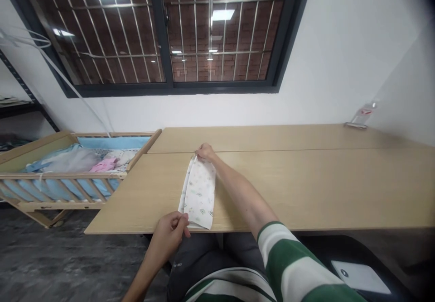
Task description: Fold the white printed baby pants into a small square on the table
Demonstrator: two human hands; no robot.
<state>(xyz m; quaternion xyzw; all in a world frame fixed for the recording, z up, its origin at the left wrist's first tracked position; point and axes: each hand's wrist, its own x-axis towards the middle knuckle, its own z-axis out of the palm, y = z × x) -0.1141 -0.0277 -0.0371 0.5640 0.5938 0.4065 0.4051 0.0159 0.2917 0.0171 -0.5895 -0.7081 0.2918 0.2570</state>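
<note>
A folded white cloth (200, 193) with a small scattered print lies lengthwise on the wooden table (288, 184), its near end close to the front edge. Layers show along its left side and near end; what kind of item it is I cannot tell. At the far end, my right hand (205, 151) is closed on the top of the cloth, fingers pinched together, the arm reaching across to its right. My left hand (171, 232) pinches the near left corner, thumb and fingers closed at the table's edge.
On the left stands a wooden crib (84, 177) with blue lining and a pink cloth (104, 165) inside. A clear plastic item (362, 115) rests at the table's back right. A phone (360, 275) lies on a black seat, lower right. Behind the table is a barred window (217, 35).
</note>
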